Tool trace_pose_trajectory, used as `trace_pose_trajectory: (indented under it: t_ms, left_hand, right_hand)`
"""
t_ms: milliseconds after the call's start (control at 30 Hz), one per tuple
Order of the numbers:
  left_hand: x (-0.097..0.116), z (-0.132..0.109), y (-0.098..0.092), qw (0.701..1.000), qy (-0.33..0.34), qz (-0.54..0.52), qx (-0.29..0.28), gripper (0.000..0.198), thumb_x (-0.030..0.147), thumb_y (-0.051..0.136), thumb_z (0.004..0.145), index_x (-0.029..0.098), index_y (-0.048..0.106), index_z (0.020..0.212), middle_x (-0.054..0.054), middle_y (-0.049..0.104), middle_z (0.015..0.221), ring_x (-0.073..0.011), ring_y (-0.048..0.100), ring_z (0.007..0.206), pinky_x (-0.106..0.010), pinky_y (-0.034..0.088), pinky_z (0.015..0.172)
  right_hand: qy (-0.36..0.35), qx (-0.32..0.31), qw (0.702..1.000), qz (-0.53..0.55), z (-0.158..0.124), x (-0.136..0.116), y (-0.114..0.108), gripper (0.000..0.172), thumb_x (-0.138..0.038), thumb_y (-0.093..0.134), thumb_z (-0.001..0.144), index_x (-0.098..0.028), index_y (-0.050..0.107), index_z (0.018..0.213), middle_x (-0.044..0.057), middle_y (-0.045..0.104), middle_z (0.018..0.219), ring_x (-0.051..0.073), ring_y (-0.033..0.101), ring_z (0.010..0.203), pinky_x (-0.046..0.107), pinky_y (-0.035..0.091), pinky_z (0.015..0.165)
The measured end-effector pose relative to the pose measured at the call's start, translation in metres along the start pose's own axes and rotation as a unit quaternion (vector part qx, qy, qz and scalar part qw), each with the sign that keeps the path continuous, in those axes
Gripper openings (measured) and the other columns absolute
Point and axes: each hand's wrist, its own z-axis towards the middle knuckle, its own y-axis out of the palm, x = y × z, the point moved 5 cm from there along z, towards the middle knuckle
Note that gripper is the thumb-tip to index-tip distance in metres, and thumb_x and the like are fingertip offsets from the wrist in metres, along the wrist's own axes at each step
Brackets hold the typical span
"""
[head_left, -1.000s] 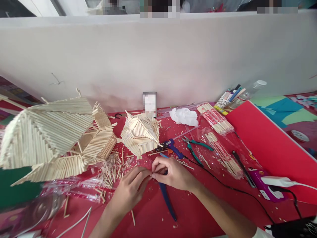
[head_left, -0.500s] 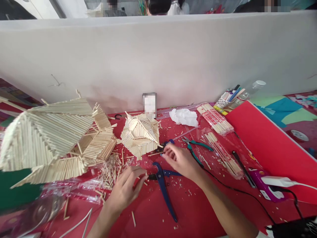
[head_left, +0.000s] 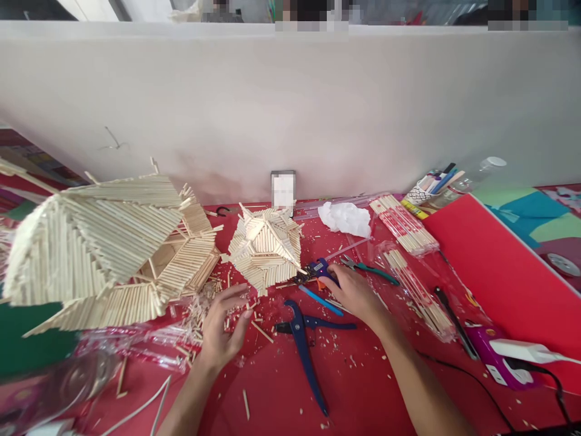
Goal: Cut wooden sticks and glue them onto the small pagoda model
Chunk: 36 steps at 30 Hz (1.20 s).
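My right hand (head_left: 356, 290) has its fingers around the handle of a dark blue glue gun (head_left: 321, 267) with an orange trigger. Its dark front end lies beside a small star-shaped roof model (head_left: 267, 245) built of wooden sticks. My left hand (head_left: 226, 324) is open and holds nothing, its fingers apart above scattered stick offcuts (head_left: 200, 324). Between the hands rests a blue cutter with long handles (head_left: 299, 339). Just above it lies a slim light-blue piece (head_left: 321, 301). Green-handled pliers (head_left: 372, 270) are right of the glue gun.
At left stands a larger stick-built model (head_left: 109, 242). Bundled sticks in plastic (head_left: 403, 224), crumpled white tissue (head_left: 345, 219), a pen cup (head_left: 422, 192) and a red board (head_left: 503, 284) lie to the right. A purple power strip (head_left: 494, 357) has cords. A white partition (head_left: 290, 109) rises behind.
My right hand has moved right and closed on the glue gun. My left hand has opened and shifted slightly left, away from the cutter. The light-blue piece now shows on the table.
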Motion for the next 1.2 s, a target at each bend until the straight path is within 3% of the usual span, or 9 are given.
trace_pose_trajectory:
  t_ms: [133, 233, 333, 400, 500, 600, 733, 967, 1200]
  left_hand:
    - [-0.005, -0.005, 0.002, 0.999, -0.024, -0.017, -0.017, 0.018, 0.012, 0.062, 0.095, 0.019, 0.061, 0.111, -0.012, 0.068, 0.126, -0.0237, 0.067, 0.12, -0.038, 0.058, 0.096]
    - [-0.007, -0.008, 0.004, 0.999, -0.037, -0.019, -0.025, 0.017, 0.012, 0.061, 0.095, 0.02, 0.06, 0.111, -0.013, 0.068, 0.128, -0.0244, 0.067, 0.121, -0.039, 0.058, 0.096]
    - [-0.008, -0.009, 0.005, 0.999, -0.035, -0.009, -0.03, 0.015, 0.013, 0.061, 0.095, 0.019, 0.06, 0.109, -0.015, 0.069, 0.128, -0.0248, 0.068, 0.12, -0.039, 0.058, 0.094]
    - [-0.007, -0.009, 0.006, 0.999, -0.03, -0.006, -0.033, 0.015, 0.013, 0.061, 0.095, 0.019, 0.06, 0.109, -0.015, 0.069, 0.128, -0.0249, 0.068, 0.121, -0.038, 0.058, 0.094]
    - [-0.007, -0.011, 0.007, 0.999, -0.026, -0.003, -0.043, 0.016, 0.013, 0.06, 0.096, 0.019, 0.059, 0.11, -0.016, 0.068, 0.13, -0.0254, 0.067, 0.124, -0.039, 0.059, 0.095]
    - [-0.006, -0.012, 0.008, 0.999, -0.021, 0.004, -0.048, 0.016, 0.013, 0.06, 0.096, 0.019, 0.058, 0.111, -0.017, 0.068, 0.132, -0.0258, 0.067, 0.124, -0.039, 0.059, 0.095]
    - [-0.005, -0.011, 0.008, 0.999, -0.016, 0.015, -0.048, 0.017, 0.013, 0.06, 0.096, 0.019, 0.058, 0.111, -0.017, 0.069, 0.132, -0.0259, 0.068, 0.123, -0.038, 0.059, 0.094]
    - [-0.005, -0.012, 0.008, 0.998, -0.017, 0.014, -0.052, 0.018, 0.013, 0.06, 0.096, 0.019, 0.059, 0.112, -0.018, 0.069, 0.132, -0.0263, 0.069, 0.122, -0.039, 0.059, 0.095]
    - [-0.007, -0.014, 0.009, 0.998, -0.016, 0.01, -0.054, 0.019, 0.012, 0.061, 0.096, 0.019, 0.059, 0.114, -0.018, 0.069, 0.133, -0.0271, 0.069, 0.122, -0.04, 0.06, 0.093]
  right_hand:
    - [0.006, -0.016, 0.984, 0.178, -0.015, 0.013, -0.008, 0.027, -0.046, 0.048, 0.103, -0.023, 0.056, 0.113, 0.012, 0.077, 0.103, 0.03, 0.075, 0.097, 0.038, 0.056, 0.081]
    - [-0.015, -0.068, 0.929, 0.362, -0.026, 0.012, -0.009, 0.035, -0.056, 0.051, 0.101, -0.025, 0.052, 0.115, 0.002, 0.071, 0.078, 0.023, 0.071, 0.07, 0.034, 0.057, 0.07]
    - [-0.029, -0.086, 0.873, 0.48, -0.033, 0.007, -0.008, 0.048, -0.058, 0.07, 0.091, -0.025, 0.051, 0.119, 0.001, 0.071, 0.081, 0.021, 0.07, 0.071, 0.032, 0.057, 0.07]
    - [-0.038, -0.097, 0.861, 0.497, -0.036, 0.002, -0.008, 0.049, -0.055, 0.079, 0.084, -0.025, 0.054, 0.114, 0.002, 0.069, 0.085, 0.02, 0.069, 0.073, 0.03, 0.056, 0.068]
    - [-0.085, -0.098, 0.871, 0.474, -0.036, -0.012, -0.016, 0.042, -0.056, 0.075, 0.087, -0.024, 0.06, 0.11, 0.001, 0.063, 0.082, 0.017, 0.06, 0.068, 0.027, 0.049, 0.059]
    - [-0.145, -0.067, 0.89, 0.427, -0.031, -0.03, -0.03, 0.034, -0.058, 0.065, 0.094, -0.024, 0.062, 0.095, 0.001, 0.057, 0.076, 0.017, 0.055, 0.069, 0.029, 0.046, 0.06]
    - [-0.215, -0.068, 0.902, 0.369, -0.022, -0.058, -0.038, 0.039, -0.052, 0.061, 0.097, -0.023, 0.05, 0.073, 0.0, 0.05, 0.076, 0.016, 0.048, 0.067, 0.03, 0.039, 0.061]
    - [-0.18, -0.025, 0.908, 0.378, -0.014, -0.064, -0.026, 0.033, -0.045, 0.055, 0.1, -0.023, 0.045, 0.077, -0.003, 0.043, 0.075, 0.015, 0.046, 0.064, 0.028, 0.035, 0.059]
    - [-0.16, -0.028, 0.914, 0.372, -0.014, -0.064, -0.02, 0.036, -0.047, 0.054, 0.099, -0.024, 0.042, 0.075, -0.003, 0.042, 0.073, 0.016, 0.045, 0.063, 0.029, 0.036, 0.058]
